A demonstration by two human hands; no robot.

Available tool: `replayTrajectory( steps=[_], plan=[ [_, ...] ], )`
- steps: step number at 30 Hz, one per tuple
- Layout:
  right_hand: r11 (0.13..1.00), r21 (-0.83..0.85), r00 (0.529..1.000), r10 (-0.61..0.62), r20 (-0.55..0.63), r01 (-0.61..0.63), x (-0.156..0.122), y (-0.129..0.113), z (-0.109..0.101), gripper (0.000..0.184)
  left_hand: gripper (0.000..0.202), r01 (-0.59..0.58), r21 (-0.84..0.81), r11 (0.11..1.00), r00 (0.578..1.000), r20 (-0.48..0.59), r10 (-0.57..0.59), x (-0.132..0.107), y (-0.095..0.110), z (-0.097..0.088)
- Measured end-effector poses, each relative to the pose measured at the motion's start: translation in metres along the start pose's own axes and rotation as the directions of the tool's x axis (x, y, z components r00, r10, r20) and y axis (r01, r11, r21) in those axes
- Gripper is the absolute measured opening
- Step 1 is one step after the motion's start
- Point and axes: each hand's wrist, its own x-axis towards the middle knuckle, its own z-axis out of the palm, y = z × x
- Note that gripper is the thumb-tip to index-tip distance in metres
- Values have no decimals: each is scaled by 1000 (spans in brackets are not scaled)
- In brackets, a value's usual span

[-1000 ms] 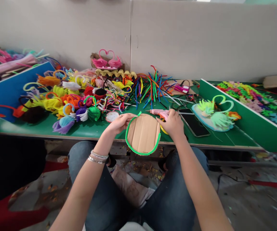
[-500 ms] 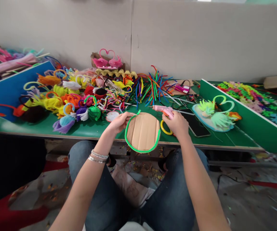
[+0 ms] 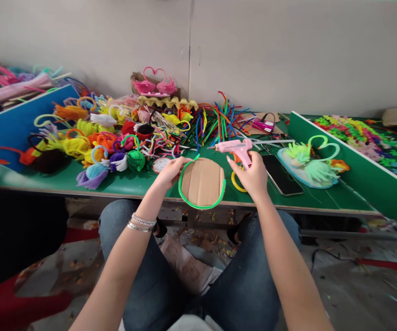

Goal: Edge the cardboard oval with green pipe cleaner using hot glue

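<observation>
The person's left hand (image 3: 172, 172) grips the cardboard disc (image 3: 203, 181) by its left edge, over the near edge of the green desk (image 3: 139, 184); a bright green strip (image 3: 201, 208) runs along the disc's left, near and right sides; the right hand (image 3: 254, 177) grasps a pink glue gun (image 3: 233, 148) by its handle, nozzle pointing left; a phone (image 3: 283, 174) lies just beside that hand

Counter (image 3: 136, 181): front strip lies open beyond the left hand (image 3: 169, 174).
Yarn birds (image 3: 76, 146): heap blocks the far left.
Green divider (image 3: 374, 188): walls off the right.
</observation>
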Motion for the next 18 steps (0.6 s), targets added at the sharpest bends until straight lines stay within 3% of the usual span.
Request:
replayTrajectory(
  steps=[4,9,11,14,18],
  plan=[
    [976,191,994,102,42,-108,3,5,2,51,22,24,-86,996,994,-106,-33,-2,1,2],
    [1000,-3,976,6,-219,-7,3,3,1,50,18,38,-136,990,993,-102,-52,-5,4,5],
    [998,56,969,3,-248,11,3,1,0,47,18,44,-146,988,994,-96,-58,-6,5,5],
    [956,293,980,74,-183,-17,5,-1,-1,41,17,57,-152,987,993,-94,-71,-6,5,5],
    [830,539,978,202,-47,-145,8,-2,-2,37,17,53,-147,988,994,-90,-67,-5,4,5]
  ],
)
